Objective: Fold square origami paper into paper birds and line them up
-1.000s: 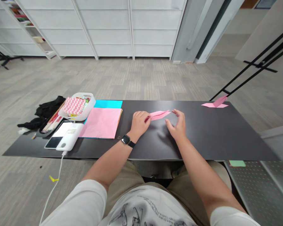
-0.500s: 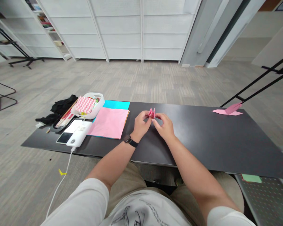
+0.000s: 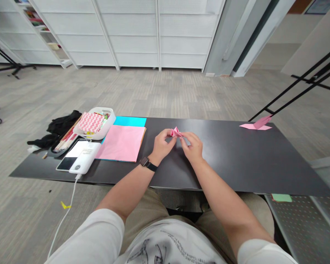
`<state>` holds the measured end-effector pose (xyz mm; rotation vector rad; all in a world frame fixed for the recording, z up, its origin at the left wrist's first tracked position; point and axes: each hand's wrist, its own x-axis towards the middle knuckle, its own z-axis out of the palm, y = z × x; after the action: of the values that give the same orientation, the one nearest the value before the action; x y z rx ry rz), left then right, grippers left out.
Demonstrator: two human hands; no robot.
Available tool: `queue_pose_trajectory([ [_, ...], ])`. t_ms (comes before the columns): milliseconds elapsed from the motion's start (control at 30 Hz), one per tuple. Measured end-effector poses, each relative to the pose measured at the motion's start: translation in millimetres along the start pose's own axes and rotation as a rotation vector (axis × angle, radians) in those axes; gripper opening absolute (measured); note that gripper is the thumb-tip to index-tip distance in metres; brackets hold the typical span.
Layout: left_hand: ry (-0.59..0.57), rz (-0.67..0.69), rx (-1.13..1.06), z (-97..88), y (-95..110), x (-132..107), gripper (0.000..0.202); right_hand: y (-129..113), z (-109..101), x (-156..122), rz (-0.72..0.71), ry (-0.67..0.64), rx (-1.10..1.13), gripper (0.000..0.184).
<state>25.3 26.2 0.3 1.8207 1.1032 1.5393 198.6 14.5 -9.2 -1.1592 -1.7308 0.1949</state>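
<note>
- My left hand point(image 3: 161, 143) has its grip closed on the folded pink paper point(image 3: 176, 132), thumb and fingertips pinching its left end.
- My right hand point(image 3: 193, 146) meets it from the other side. Its grip is also closed on that paper, with the fingers curled over the right end.
- The folded pink paper is a small, creased piece held between the two hands just above the bench point(image 3: 236, 157). It sits to the right of the flat pink sheet point(image 3: 121, 143), near it but not touching.
- I cannot tell whether the paper's underside touches the bench surface.
- I take the flat pink sheet as my marker. It lies square on the bench, on top of other sheets whose edges show along its right and near sides.
- A cyan sheet point(image 3: 130, 121) shows from under the pink sheet's far edge.
- A white tray point(image 3: 107, 123) sits just left of the pink sheet's far corner, with zigzag-patterned paper point(image 3: 90, 123) inside it.
- A white power bank point(image 3: 84, 163) lies just left of the pink sheet's near corner. A phone point(image 3: 68, 159) lies against its left side and a white cable point(image 3: 63, 216) hangs from it toward the floor.
- A black cloth point(image 3: 62, 124) is bunched at the bench's end, further left of the pink sheet and beyond the tray.
- A dark watch point(image 3: 144, 161) on my left wrist sits just right of the pink sheet's near corner.
- A second pink folded piece point(image 3: 256, 124) rests at the far corner of the bench, well to the right of the pink sheet.
</note>
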Motion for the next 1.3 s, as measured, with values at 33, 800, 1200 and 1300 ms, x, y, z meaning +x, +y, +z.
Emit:
queue_pose_trajectory([
  [33,-0.007,0.006,0.009,-0.2,0,0,0.008,0,0,0,-0.008,-0.009,-0.003,0.025],
  [800,-0.092,0.045,0.087,-2.1,-2,2,0.017,-5,-12,6,-0.138,0.029,0.123,0.015],
  [1200,-0.108,-0.004,-0.034,-3.5,8,1,0.022,-6,-14,8,-0.031,0.067,0.186,0.019],
  [1300,-0.101,-0.021,-0.066,-2.4,4,0,0.023,-8,-16,9,-0.011,0.046,0.197,0.013],
])
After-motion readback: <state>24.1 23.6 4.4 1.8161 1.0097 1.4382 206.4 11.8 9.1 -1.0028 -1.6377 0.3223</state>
